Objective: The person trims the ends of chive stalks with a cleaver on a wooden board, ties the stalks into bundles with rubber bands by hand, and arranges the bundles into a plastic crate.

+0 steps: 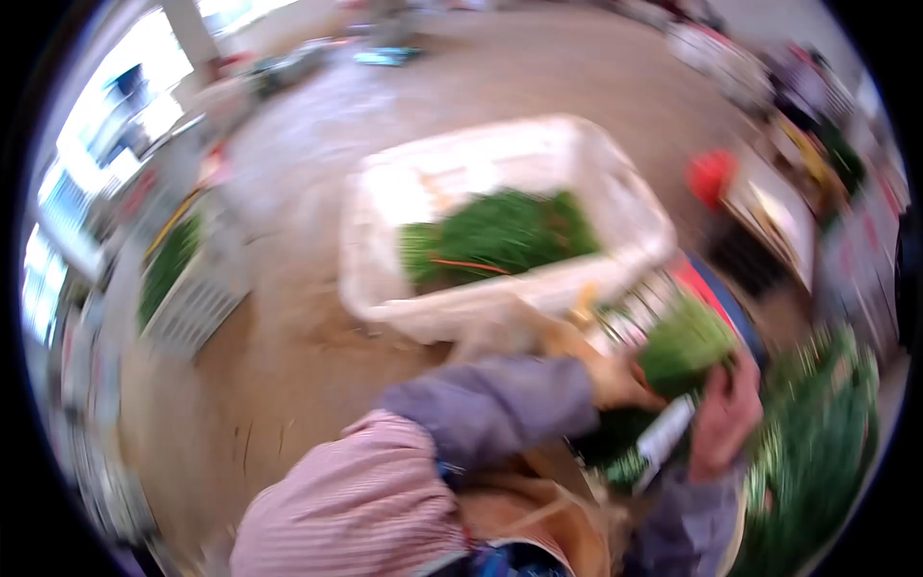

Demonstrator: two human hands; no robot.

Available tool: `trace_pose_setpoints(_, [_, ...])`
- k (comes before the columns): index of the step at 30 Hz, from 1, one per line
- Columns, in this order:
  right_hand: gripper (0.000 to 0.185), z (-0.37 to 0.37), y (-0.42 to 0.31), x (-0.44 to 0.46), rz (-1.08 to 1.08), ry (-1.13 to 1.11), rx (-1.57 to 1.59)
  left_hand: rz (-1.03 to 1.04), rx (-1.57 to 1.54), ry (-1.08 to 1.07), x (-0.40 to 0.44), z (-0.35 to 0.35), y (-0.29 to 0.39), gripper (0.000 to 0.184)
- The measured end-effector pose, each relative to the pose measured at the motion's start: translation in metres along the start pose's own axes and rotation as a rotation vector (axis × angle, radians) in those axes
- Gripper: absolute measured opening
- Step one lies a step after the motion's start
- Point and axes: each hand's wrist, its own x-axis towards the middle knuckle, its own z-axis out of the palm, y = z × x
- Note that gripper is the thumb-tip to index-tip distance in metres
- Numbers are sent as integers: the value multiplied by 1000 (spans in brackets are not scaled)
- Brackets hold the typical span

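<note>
Both my hands are on a bunch of chives (685, 346), its light green end facing up. My left hand (620, 380) grips it from the left, its fingers partly hidden under the leaves. My right hand (726, 409) closes on the bunch's right side with curled fingers. Just below, a pale flat object (665, 431) lies aslant between my hands; blur keeps me from telling what it is. A white plastic crate (510, 298) stands in front, with more green chives (510, 231) lying inside.
A big heap of long green leaves (817, 452) is at my right. Another white crate (197, 308) with greens stands at left. A red object (711, 178) sits by a box (774, 216) at right. Brown floor (288, 404) stretches around the crates.
</note>
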Motion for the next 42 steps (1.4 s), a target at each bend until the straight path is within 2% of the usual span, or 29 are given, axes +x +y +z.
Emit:
trace_pose_setpoints(2, [22, -20, 30, -5, 122, -24, -72, 348, -96, -69, 16, 21, -12, 88])
trace_pose_setpoints(4, [21, -26, 61, -13, 178, -27, 132, 366, -462, -206, 24, 40, -12, 92])
trace_pose_setpoints(6, [17, -26, 63, -3, 282, -117, 200, 327, -450, -159, 18, 34, -12, 92])
trace_pose_setpoints(10, [15, -18, 50, 9, 173, -162, 179, 387, -329, -92, 12, 24, -3, 84])
trace_pose_setpoints(11, [13, -14, 46, 12, 97, -160, 93, 407, -284, -26, 7, 24, 1, 79])
trace_pose_setpoints(15, [9, -4, 38, 17, -19, -138, -203, 242, -23, 120, -13, 9, 11, 71])
trace_pose_setpoints(18, [10, 4, 47, 15, -110, -63, -382, 305, -57, 144, -3, 11, -1, 72])
trace_pose_setpoints(21, [12, 13, 61, 11, -41, 1, -339, 288, 8, 192, 1, 10, -1, 71])
trace_pose_setpoints(24, [13, 9, 64, 14, -44, -81, -401, 330, -12, 222, 3, 15, -9, 67])
trace_pose_setpoints(28, [14, 5, 64, 20, -17, -138, -283, 282, 24, 240, -3, 15, -3, 63])
trace_pose_setpoints(32, [21, -3, 96, 17, 234, -201, 60, 213, -7, 218, 20, 29, -15, 61])
trace_pose_setpoints(34, [24, -16, 92, 19, 426, -232, 235, 351, -46, 198, 16, 28, -19, 60])
trace_pose_setpoints(35, [22, -39, 101, 19, 428, -382, 448, 422, -63, 188, 16, 26, -20, 59])
trace_pose_setpoints(38, [32, -61, 100, 17, 265, -622, 1650, 448, -83, 69, 27, 31, -28, 61])
trace_pose_setpoints(39, [31, -63, 102, 11, 294, -554, 1371, 500, -66, 106, 25, 32, -29, 63])
trace_pose_setpoints(42, [30, -70, 110, -9, 336, -343, 536, 450, -71, 66, 20, 27, -23, 62])
